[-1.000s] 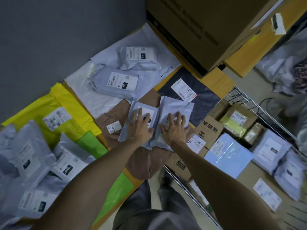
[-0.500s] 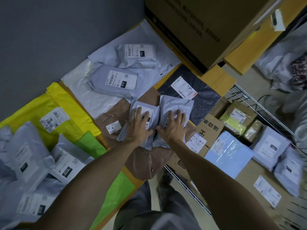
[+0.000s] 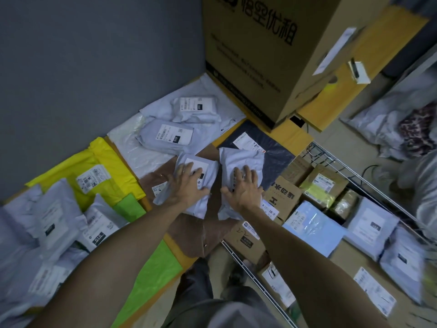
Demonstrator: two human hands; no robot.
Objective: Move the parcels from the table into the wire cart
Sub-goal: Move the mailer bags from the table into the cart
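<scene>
Grey parcels (image 3: 243,159) beneath left hand (image 3: 186,185), right hand (image 3: 243,189)

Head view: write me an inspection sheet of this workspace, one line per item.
Surface: table, little of it bare.
Job's things: left parcel and right parcel, both grey, lie side by side near the table edge; wire cart is partly loaded.
Clutter: large cardboard box stands on the table.
Hands: left hand rests spread-fingered on the left parcel; right hand does the same on the right parcel.
Cables: dark cable on the floor beyond the cart.
Surroundings: grey wall; bags on the floor.
</scene>
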